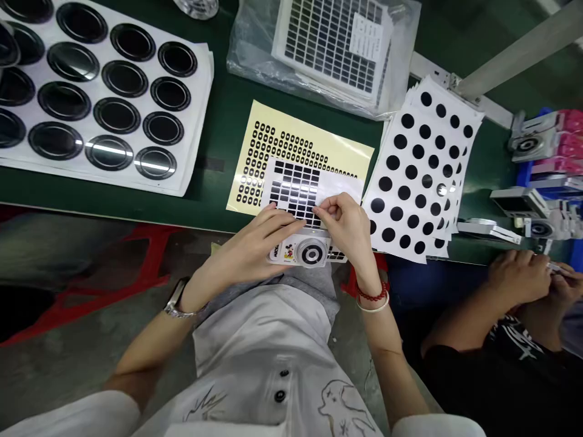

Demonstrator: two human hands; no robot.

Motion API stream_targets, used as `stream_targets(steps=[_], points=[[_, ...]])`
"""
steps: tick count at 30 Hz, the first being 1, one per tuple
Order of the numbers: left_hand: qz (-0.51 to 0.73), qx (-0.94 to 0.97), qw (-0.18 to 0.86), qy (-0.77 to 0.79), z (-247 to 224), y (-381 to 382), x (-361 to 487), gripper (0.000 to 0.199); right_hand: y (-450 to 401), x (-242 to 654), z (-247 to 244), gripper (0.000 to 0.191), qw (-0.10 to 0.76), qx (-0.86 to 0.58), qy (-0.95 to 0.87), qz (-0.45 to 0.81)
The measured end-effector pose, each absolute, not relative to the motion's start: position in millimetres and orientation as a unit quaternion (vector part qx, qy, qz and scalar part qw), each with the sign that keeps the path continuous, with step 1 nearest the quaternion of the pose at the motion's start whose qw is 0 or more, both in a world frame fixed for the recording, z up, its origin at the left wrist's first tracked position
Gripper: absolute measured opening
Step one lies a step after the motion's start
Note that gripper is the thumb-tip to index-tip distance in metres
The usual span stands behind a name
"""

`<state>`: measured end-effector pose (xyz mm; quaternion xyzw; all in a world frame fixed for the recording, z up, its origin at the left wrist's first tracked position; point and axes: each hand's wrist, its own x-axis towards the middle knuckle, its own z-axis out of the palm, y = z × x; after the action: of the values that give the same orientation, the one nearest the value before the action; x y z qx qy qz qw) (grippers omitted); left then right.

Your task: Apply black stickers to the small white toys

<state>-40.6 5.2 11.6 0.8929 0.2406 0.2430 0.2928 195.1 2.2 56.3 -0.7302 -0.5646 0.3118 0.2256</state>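
The left hand (pixel 264 243) holds a white camera (pixel 303 250) at the near edge of a label sheet (pixel 296 191). The right hand's (pixel 347 226) thumb and forefinger narrow there; whether they grip anything cannot be told. Peeling seems in hand, calling for a light edge pinch. Across the green table (pixel 219 91) lie oval-printed sheets (pixel 116 114), then dotted sheets (pixel 414 176); a co-worker's hands (pixel 523 276) are beyond.

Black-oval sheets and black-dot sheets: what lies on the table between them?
In the head view, a yellow label sheet, partly hidden by a white sheet of black rectangles; beyond it, bagged sheets.
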Motion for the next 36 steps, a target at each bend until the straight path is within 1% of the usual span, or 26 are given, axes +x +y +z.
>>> stream_targets(steps=[4, 6, 8, 11, 15, 21, 28, 31, 34, 36], points=[[0.247, 0.889, 0.299, 0.243, 13, 4, -39, 0.076, -12, 213, 72, 0.018, 0.254, -0.662, -0.526, 0.47], [0.244, 0.889, 0.299, 0.246, 12, 3, -39, 0.078, -22, 222, 81, 0.024, 0.245, -0.625, -0.508, 0.541], [0.246, 0.89, 0.295, 0.247, 11, 2, -39, 0.077, -31, 227, 87, 0.028, 0.222, -0.612, -0.51, 0.562], [0.248, 0.891, 0.29, 0.247, 8, 1, -39, 0.073, -36, 226, 89, 0.027, 0.196, -0.62, -0.531, 0.544], [0.242, 0.893, 0.29, 0.245, 8, 1, -39, 0.076, -33, 220, 88, 0.026, 0.176, -0.636, -0.543, 0.519], [0.238, 0.888, 0.305, 0.247, 12, 2, -39, 0.08, -33, 219, 88, 0.024, 0.167, -0.66, -0.554, 0.479], [0.236, 0.896, 0.288, 0.242, 13, 2, -40, 0.077, -29, 221, 91, 0.021, 0.157, -0.641, -0.571, 0.488], [0.222, 0.897, 0.296, 0.244, 16, 3, -40, 0.08, -28, 219, 92, 0.019, 0.151, -0.654, -0.574, 0.47], [0.215, 0.896, 0.3, 0.247, 18, 3, -40, 0.085, -28, 217, 91, 0.015, 0.163, -0.667, -0.569, 0.453], [0.216, 0.895, 0.302, 0.247, 18, 3, -39, 0.085, -29, 217, 88, 0.017, 0.179, -0.67, -0.546, 0.469]])
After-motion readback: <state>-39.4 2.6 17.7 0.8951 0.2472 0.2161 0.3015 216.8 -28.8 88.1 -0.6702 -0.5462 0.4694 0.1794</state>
